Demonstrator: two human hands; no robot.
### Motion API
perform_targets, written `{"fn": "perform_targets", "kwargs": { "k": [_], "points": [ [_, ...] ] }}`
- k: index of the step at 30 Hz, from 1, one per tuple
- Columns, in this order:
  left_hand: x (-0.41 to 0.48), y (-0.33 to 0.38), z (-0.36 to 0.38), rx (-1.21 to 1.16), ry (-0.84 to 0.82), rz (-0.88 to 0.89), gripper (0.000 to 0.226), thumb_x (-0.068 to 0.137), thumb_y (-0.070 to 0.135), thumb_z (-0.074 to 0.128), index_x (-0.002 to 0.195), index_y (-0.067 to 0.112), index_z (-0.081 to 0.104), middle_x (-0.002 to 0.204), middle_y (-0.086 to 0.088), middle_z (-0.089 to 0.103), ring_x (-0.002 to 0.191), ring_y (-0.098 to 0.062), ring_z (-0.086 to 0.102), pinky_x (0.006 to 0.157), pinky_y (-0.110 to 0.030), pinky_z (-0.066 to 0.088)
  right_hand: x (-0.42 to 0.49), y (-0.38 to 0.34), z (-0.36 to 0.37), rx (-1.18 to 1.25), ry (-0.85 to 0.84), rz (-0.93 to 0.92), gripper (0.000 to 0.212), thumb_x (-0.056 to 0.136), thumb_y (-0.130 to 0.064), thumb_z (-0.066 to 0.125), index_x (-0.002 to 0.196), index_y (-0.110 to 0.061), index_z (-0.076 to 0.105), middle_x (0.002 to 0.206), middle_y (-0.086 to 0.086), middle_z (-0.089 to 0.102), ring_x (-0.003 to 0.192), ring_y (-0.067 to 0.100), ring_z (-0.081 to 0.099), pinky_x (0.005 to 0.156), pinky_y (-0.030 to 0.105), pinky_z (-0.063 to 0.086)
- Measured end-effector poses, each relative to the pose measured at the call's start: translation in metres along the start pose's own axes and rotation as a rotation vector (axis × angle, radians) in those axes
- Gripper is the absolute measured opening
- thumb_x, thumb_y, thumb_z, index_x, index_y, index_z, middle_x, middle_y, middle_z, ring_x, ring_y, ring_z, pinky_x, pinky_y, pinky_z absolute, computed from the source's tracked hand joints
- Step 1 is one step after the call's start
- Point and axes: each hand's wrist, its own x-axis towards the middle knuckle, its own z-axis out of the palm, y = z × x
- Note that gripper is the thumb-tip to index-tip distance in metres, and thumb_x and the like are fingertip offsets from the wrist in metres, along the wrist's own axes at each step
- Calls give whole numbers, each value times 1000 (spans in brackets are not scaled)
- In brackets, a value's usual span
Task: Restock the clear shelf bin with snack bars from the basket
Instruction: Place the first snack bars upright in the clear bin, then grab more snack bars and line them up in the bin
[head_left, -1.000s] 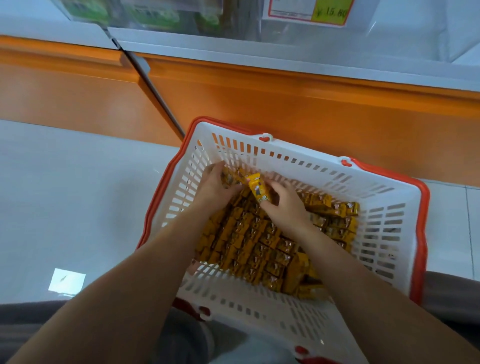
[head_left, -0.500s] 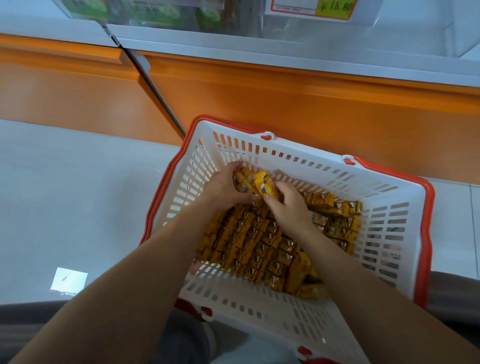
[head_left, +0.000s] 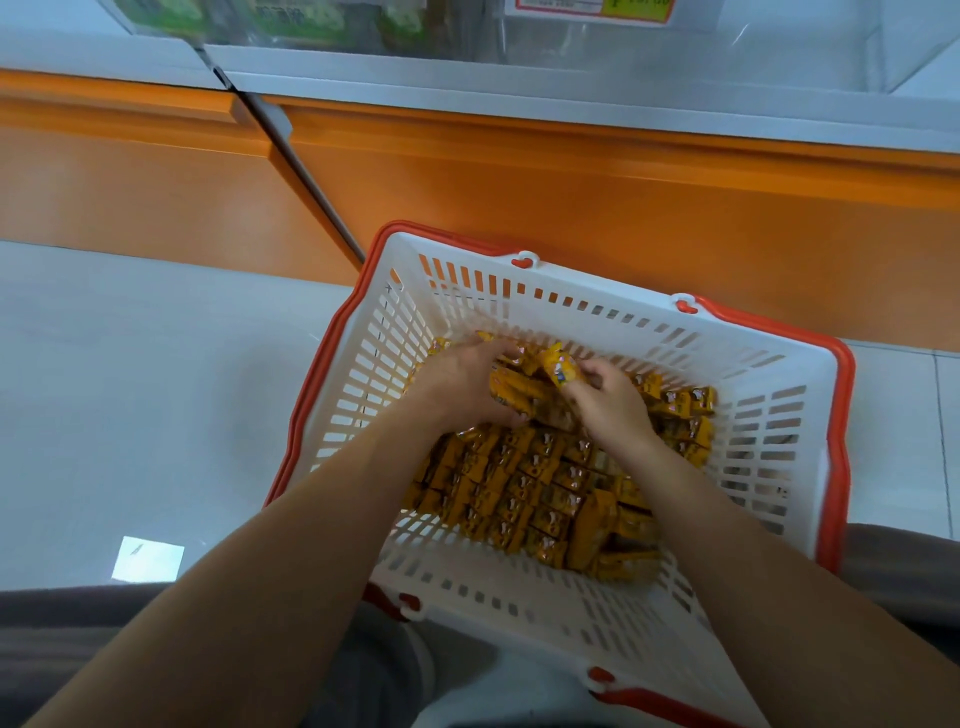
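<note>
A white slotted basket (head_left: 524, 306) with an orange-red rim stands on the floor in front of me. Several yellow-orange snack bars (head_left: 524, 483) lie packed in rows on its bottom. My left hand (head_left: 462, 379) grips a bundle of bars (head_left: 519, 387) at the far side of the basket. My right hand (head_left: 605, 400) pinches one bar (head_left: 558, 366) that stands up between its fingertips, close beside the left hand's bundle. The clear shelf bin (head_left: 753, 47) sits on the shelf at the top right, with a price tag (head_left: 592, 8) on its front.
An orange shelf base (head_left: 623, 208) runs behind the basket, under a grey-white shelf edge (head_left: 467, 67). Green packets (head_left: 291, 18) show behind clear plastic at the top left. Pale floor tiles (head_left: 156, 389) lie left of the basket. My grey trouser legs (head_left: 78, 639) fill the bottom edge.
My left hand has gathered more bars into a bundle and lifted them slightly. My right hand has shifted a little right, still with one bar in its fingertips.
</note>
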Motion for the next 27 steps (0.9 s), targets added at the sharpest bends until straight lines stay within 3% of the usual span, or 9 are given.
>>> {"fn": "perform_targets", "kwargs": {
  "k": [5,7,10,13,15,17,21,24,27],
  "points": [
    [-8,-10,-40,-255,204,-152,70,62,51,93,123,29,66,112,12,53,107,-15,57,81,-26,47,0,1,-2,72,26,8,41,96,-30,57,134,-15,55,99,-6,63,67,4,58,50,16,42],
    [-16,-15,-58,-254,241,-212,66,63,54,93,118,29,66,111,11,57,101,-13,58,72,-22,46,-5,-8,9,102,-15,-32,36,97,-33,56,130,-17,57,96,-8,63,70,5,59,54,21,49],
    [-31,-13,-76,-128,159,-253,62,63,58,90,110,31,60,113,7,60,100,-15,58,73,-25,44,-15,-25,31,202,-87,-65,31,96,-44,56,122,-27,56,103,-5,64,82,13,65,65,29,56],
    [-47,1,-91,139,157,-227,69,67,62,87,119,24,62,116,2,65,100,-19,59,80,-33,50,-24,-34,55,106,-136,-63,37,96,-37,55,131,-29,48,94,-3,63,56,6,61,44,16,44],
    [-61,7,-102,289,119,-195,76,68,62,85,127,21,61,120,-2,65,106,-23,61,87,-37,53,-27,-37,66,-2,-111,-68,41,96,-34,56,135,-27,45,101,0,62,46,4,55,36,15,37],
    [-81,6,-113,353,39,-171,78,68,63,84,129,21,61,122,-2,63,110,-23,60,90,-36,52,-28,-40,70,-91,-97,-88,45,96,-37,61,136,-24,45,110,0,58,59,8,58,43,18,40],
    [-119,-2,-130,276,-56,-166,71,65,61,86,123,27,63,119,4,62,105,-18,57,84,-31,48,-26,-44,67,-214,-169,-113,64,88,-49,68,138,-18,44,124,2,60,109,26,61,82,36,49],
    [-133,0,-135,179,-27,-181,68,66,57,89,121,29,63,114,7,63,99,-15,58,77,-28,47,-21,-47,61,-287,-175,-161,69,85,-47,73,141,-18,45,132,4,61,110,26,61,77,32,46],
    [-140,6,-137,88,-8,-166,65,68,53,90,121,27,63,116,7,64,102,-15,61,85,-30,52,-17,-49,58,-348,-274,-142,79,86,-44,73,151,-16,36,147,7,50,115,26,58,78,29,42]
  ]
}}
